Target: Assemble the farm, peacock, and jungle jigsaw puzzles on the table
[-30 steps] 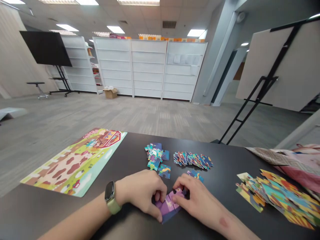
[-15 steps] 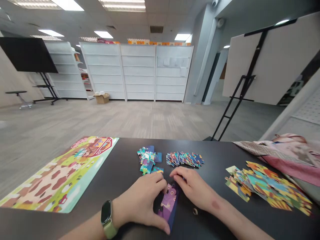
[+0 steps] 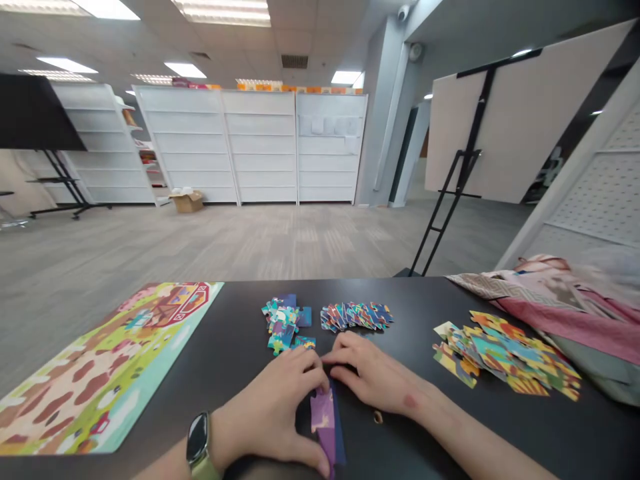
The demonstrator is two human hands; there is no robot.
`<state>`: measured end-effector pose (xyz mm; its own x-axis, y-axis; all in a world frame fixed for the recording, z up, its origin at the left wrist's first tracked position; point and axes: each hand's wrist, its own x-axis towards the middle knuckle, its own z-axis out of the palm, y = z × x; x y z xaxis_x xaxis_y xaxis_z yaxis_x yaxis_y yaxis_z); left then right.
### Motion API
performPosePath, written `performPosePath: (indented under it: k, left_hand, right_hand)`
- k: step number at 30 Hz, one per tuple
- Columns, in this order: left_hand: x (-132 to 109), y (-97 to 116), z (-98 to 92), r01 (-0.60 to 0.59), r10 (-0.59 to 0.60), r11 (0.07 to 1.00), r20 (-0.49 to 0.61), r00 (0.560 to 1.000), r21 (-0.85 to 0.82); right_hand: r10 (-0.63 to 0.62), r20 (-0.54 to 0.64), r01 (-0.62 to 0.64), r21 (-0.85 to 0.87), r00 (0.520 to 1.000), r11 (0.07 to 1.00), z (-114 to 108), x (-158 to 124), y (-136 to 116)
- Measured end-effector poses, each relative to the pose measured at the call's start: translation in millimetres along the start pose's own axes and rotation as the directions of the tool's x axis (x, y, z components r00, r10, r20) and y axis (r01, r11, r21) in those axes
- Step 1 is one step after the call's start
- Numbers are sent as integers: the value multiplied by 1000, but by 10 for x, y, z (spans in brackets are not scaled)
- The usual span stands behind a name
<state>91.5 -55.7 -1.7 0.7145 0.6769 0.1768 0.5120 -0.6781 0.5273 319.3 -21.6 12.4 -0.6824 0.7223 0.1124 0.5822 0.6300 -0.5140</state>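
Note:
My left hand (image 3: 280,407) is curved round a purple jigsaw section (image 3: 323,417) with a dark blue right edge. The thumb is at its near end and the fingers are at its far end. The section is narrow from this angle and seems tilted, its far end hidden by fingers. My right hand (image 3: 363,367) is at that far end, fingers bent and drawn together, tips meeting my left fingertips; what they pinch, if anything, is hidden. Just beyond lies a loose heap of teal and blue jigsaw pieces (image 3: 283,323). A row of overlapping blue and red pieces (image 3: 356,316) lies right of it.
A finished farm picture puzzle (image 3: 100,373) covers the black table's left side. Yellow and teal pieces (image 3: 505,353) are heaped at right, beside a pink and grey cloth (image 3: 560,317). A small brown ring-like object (image 3: 378,417) lies near my right wrist.
The purple section has turned and now shows a narrower face; its printed creature is mostly out of sight. My hands have closed in at its far end. The whole view has shifted slightly.

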Motion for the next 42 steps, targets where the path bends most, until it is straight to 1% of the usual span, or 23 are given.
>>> performPosePath:
  k: [2, 4, 5, 7, 8, 10, 12, 14, 16, 19, 21, 24, 27, 32, 34, 37, 39, 41, 42]
  left_hand:
    - [-10, 1, -65, -9, 8, 1000, 13, 1000, 5]
    - [-27, -48, -204, -26, 25, 999, 26, 999, 32]
    - [-38, -91, -290, -28, 27, 998, 17, 1000, 64]
    - [-60, -210, -459, 8, 0, 988, -58, 998, 153]
    - [-72, -277, -531, 50, -28, 980, -113, 993, 195]
    - [-98, -409, -622, 140, -91, 960, -205, 975, 241]
    - [-118, -513, -637, 201, -144, 947, -232, 962, 248]
    - [-124, -574, -591, 235, -187, 945, -216, 958, 228]
    - [-115, -593, -522, 257, -220, 948, -195, 956, 188]
    - [-98, -570, -454, 275, -247, 950, -183, 952, 146]
    - [-96, -543, -462, 289, -262, 946, -175, 949, 148]
    - [-118, -530, -552, 306, -281, 936, -153, 947, 172]
    - [-179, -585, -688, 316, -295, 929, -128, 947, 195]
    - [-334, -752, -865, 367, -375, 900, -10, 927, 234]
    - [-364, -780, -896, 355, -363, 903, -12, 932, 242]
    - [-325, -713, -881, 298, -284, 922, -93, 954, 248]
    - [-255, -597, -811, 241, -215, 941, -132, 968, 236]
    - [-175, -453, -690, 172, -149, 963, -122, 981, 210]
    - [-137, -380, -614, 142, -124, 970, -101, 987, 197]
  right_hand:
    - [4, -137, -6, -13, 991, 1000, -103, 14, 97]
    - [51, -267, -65, -45, 962, 997, -250, 2, 222]
    - [76, -302, -100, -64, 950, 993, -320, -15, 286]
    - [100, -316, -139, -105, 944, 985, -410, -67, 397]
    - [94, -308, -137, -123, 947, 983, -419, -97, 439]
    - [62, -281, -106, -143, 958, 984, -370, -149, 489]
    - [44, -246, -80, -138, 968, 987, -276, -180, 490]
    - [46, -199, -74, -133, 979, 988, -200, -193, 456]
    - [60, -152, -81, -134, 987, 988, -174, -200, 419]
    - [111, -92, -121, -113, 990, 986, -205, -233, 414]
    - [149, -58, -154, -84, 987, 985, -239, -269, 439]
    - [180, -31, -181, -58, 983, 982, -276, -319, 468]
    - [193, -37, -195, -53, 981, 979, -295, -340, 457]
    - [173, -29, -175, -54, 984, 983, -308, -345, 400]
    - [161, -21, -162, -47, 987, 986, -303, -347, 373]
    - [166, 3, -166, -25, 986, 986, -286, -342, 320]
    - [187, 17, -187, -6, 982, 982, -272, -327, 281]
    - [219, 22, -220, 21, 975, 975, -255, -301, 255]
    - [234, 21, -235, 40, 972, 971, -245, -286, 253]
